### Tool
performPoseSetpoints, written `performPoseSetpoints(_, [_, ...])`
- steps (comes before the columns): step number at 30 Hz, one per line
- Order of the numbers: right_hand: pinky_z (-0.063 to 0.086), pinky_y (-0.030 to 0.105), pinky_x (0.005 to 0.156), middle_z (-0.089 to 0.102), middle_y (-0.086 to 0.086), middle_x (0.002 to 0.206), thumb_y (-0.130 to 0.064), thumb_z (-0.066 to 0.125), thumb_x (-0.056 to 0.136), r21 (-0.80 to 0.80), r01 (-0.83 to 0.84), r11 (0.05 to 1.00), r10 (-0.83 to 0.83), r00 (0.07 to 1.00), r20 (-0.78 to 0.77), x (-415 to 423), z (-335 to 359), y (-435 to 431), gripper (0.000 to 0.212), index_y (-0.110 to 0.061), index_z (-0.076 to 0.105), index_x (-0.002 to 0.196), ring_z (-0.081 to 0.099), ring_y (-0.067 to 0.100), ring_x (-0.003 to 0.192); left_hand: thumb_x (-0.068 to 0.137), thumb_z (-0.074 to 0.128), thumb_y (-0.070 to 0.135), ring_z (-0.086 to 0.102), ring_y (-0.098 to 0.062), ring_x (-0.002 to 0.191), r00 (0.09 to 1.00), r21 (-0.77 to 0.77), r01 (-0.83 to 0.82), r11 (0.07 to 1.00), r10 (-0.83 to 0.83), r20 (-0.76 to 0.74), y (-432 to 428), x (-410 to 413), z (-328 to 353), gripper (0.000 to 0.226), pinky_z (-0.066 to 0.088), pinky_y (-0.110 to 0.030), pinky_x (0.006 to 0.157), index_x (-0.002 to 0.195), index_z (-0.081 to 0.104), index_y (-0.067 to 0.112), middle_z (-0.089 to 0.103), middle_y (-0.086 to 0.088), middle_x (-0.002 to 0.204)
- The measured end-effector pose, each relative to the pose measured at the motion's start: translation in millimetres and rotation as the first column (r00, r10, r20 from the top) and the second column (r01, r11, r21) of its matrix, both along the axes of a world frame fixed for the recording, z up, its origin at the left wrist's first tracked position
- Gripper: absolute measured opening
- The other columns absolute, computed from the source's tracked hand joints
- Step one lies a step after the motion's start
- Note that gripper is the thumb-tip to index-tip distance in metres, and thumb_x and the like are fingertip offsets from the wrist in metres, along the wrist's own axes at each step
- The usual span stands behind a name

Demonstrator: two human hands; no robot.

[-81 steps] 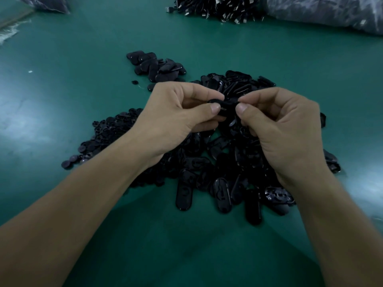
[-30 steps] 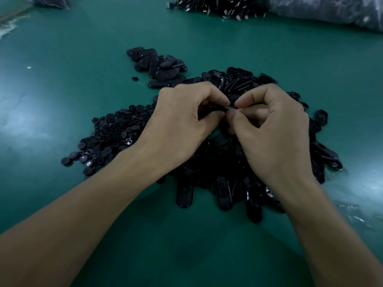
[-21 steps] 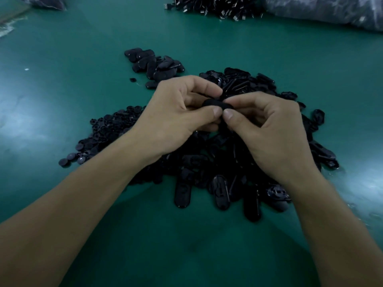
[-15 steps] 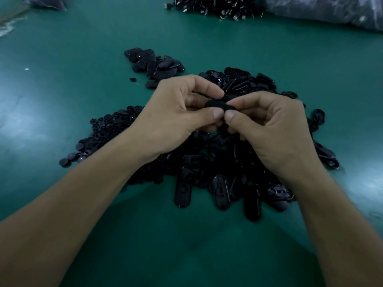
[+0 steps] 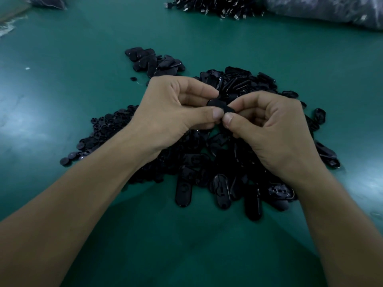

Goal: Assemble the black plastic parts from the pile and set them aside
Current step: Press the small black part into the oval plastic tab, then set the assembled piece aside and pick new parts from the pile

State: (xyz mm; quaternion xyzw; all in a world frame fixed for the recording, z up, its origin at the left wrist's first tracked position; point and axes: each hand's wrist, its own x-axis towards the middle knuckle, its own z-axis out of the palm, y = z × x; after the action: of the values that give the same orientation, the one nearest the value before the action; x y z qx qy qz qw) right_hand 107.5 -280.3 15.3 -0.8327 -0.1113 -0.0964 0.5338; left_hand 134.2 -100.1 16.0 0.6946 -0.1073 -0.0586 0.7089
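A black oval plastic part (image 5: 220, 106) is held above the middle of the pile of oval shells (image 5: 238, 162). My left hand (image 5: 174, 112) pinches its left end between thumb and fingers. My right hand (image 5: 275, 129) pinches its right end, thumb tip against the left thumb tip. Small round black pieces (image 5: 103, 131) lie in a heap to the left of the shells, partly under my left wrist. A small group of oval parts (image 5: 153, 62) sits apart, behind my left hand.
The green table top (image 5: 83, 59) carries another heap of black parts with metal tips (image 5: 217, 6) at the far edge. A grey plastic bag (image 5: 331, 11) lies at the far right, and another bag (image 5: 45, 1) at the far left corner.
Both hands rose slightly from the pile with the oval part pinched between them. The thumbs have closed together under it; the part now shows more clearly above the thumbs.
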Motion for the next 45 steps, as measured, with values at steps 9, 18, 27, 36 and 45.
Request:
performPoseSetpoints(9, [0.051, 0.013, 0.064, 0.076, -0.013, 0.079, -0.013, 0.073, 0.090, 0.027, -0.050, 0.998, 0.050, 0.998, -0.023, 1.0, -1.7, 1.7, 0.022, -0.034, 0.073, 0.096, 0.069, 0.002, 0.070, 0.065, 0.083, 0.013, 0.074, -0.019, 0.069, 1.000, 0.042, -0.004, 0.999, 0.004, 0.012, 0.6, -0.9, 0.8, 0.027, 0.059, -0.024, 0.065, 0.091, 0.074, 0.011, 0.076, -0.011, 0.080])
performPoseSetpoints(18, [0.051, 0.012, 0.063, 0.074, -0.018, 0.075, -0.012, 0.074, 0.088, 0.006, -0.033, 0.999, 0.033, 0.999, -0.004, -0.4, -0.9, 2.9, 0.025, -0.037, 0.070, 0.085, 0.069, 0.001, 0.068, 0.066, 0.082, 0.012, 0.074, -0.019, 0.070, 1.000, 0.048, 0.005, 0.999, -0.006, 0.011, -0.4, -1.0, 1.3, 0.025, 0.059, -0.023, 0.065, 0.090, 0.075, 0.012, 0.076, -0.014, 0.082])
performPoseSetpoints(27, [0.059, 0.028, 0.069, 0.074, -0.013, 0.079, -0.017, 0.072, 0.091, -0.058, 0.001, 0.998, -0.002, 1.000, -0.030, -1.7, -1.3, 2.4, 0.020, -0.035, 0.069, 0.083, 0.070, 0.009, 0.072, 0.075, 0.081, 0.001, 0.074, -0.017, 0.068, 0.999, 0.080, 0.008, 0.997, -0.011, 0.033, -0.4, -0.9, 0.2, 0.018, 0.060, -0.023, 0.064, 0.088, 0.075, 0.012, 0.076, -0.010, 0.079])
performPoseSetpoints(36, [0.059, 0.039, 0.067, 0.073, -0.012, 0.078, -0.018, 0.069, 0.091, -0.052, 0.056, 0.997, -0.057, 0.998, -0.031, -2.0, -2.3, 5.5, 0.013, -0.030, 0.069, 0.086, 0.069, 0.012, 0.070, 0.079, 0.080, -0.001, 0.074, -0.018, 0.067, 0.996, 0.104, -0.007, 0.995, -0.002, 0.093, -1.4, -1.4, 0.4, 0.017, 0.060, -0.023, 0.065, 0.090, 0.074, 0.011, 0.076, -0.011, 0.079])
performPoseSetpoints(45, [0.060, 0.032, 0.075, 0.074, -0.017, 0.084, -0.014, 0.070, 0.092, -0.067, -0.009, 0.998, 0.010, 1.000, 0.020, -1.9, -2.1, 1.7, 0.024, -0.038, 0.069, 0.091, 0.071, 0.008, 0.078, 0.081, 0.080, 0.003, 0.074, -0.018, 0.066, 0.980, 0.229, -0.051, 0.972, 0.004, 0.201, 0.1, 0.9, -1.7, 0.016, 0.062, -0.030, 0.067, 0.091, 0.073, 0.013, 0.076, -0.006, 0.077])
